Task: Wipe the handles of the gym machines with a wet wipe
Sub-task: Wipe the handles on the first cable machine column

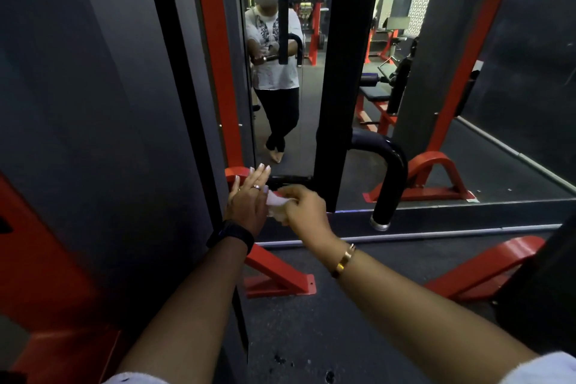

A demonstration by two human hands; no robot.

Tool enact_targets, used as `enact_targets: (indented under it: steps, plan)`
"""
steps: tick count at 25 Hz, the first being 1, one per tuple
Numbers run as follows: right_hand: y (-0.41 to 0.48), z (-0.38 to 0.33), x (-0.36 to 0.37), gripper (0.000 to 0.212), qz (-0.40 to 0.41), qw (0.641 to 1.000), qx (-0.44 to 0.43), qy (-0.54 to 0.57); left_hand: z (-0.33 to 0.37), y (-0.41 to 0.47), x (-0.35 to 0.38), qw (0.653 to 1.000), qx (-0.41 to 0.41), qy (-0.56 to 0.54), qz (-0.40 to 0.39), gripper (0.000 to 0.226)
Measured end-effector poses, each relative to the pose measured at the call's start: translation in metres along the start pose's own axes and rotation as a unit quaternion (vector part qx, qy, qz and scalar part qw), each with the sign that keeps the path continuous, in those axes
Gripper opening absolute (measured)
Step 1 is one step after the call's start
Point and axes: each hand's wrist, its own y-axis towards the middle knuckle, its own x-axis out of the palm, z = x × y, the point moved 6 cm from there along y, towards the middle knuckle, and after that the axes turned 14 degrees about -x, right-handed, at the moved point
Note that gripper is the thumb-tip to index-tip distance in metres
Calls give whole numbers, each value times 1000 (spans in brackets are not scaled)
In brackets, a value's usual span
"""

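A black curved handle [391, 162] arches out to the right of a black upright post [338, 97] and ends in a chrome cap pointing down. My right hand [307, 210] grips a crumpled white wet wipe [276, 202] just left of that post. My left hand [246, 201] lies beside the wipe with its fingers straight and its thumb touching the wipe. The two hands cover whatever the wipe is pressed on. In the mirror's reflection [274, 53] a black bar end lies across my open left palm.
A red machine frame [215, 56] and a grey panel [93, 103] stand close on the left. Red base feet [280, 277] sit on the dark rubber floor below my arms. The wall mirror ahead shows benches and red machines behind me.
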Motion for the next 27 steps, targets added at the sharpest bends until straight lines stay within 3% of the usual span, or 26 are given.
enact_targets:
  steps: [2, 3, 4, 6, 8, 11, 14, 16, 20, 27]
  plan:
    - [7, -1, 8, 21, -11, 979, 121, 163, -6, 1, -5, 986, -98, -137, -18, 69]
    - [8, -5, 13, 19, -21, 965, 142, 220, -13, 4, -5, 951, -197, -237, -33, 71]
    - [9, -9, 17, 19, -26, 951, 153, 268, -15, 5, -1, 881, -296, -363, -69, 75]
    - [10, -8, 21, 18, -6, 925, 174, 339, -8, 5, 7, 715, -402, -555, -136, 85]
    - [10, -4, 25, 19, 3, 903, 200, 381, -7, 5, 4, 662, -430, -603, -119, 84]
    - [4, -6, 34, 27, -44, 889, 209, 404, -6, -7, 1, 653, -434, -616, -77, 67]
    - [2, -5, 36, 25, -37, 884, 198, 422, -12, -19, -3, 721, -414, -553, -45, 38]
    - [4, -4, 38, 28, -43, 881, 194, 430, -12, -25, -8, 738, -378, -558, -35, 36]
    - [-3, 9, 41, 26, -57, 886, 233, 398, -19, -42, -22, 705, -397, -587, 28, 28]
    - [-17, 18, 38, 33, -183, 873, 240, 382, -10, -92, -30, 633, -472, -600, 127, 9]
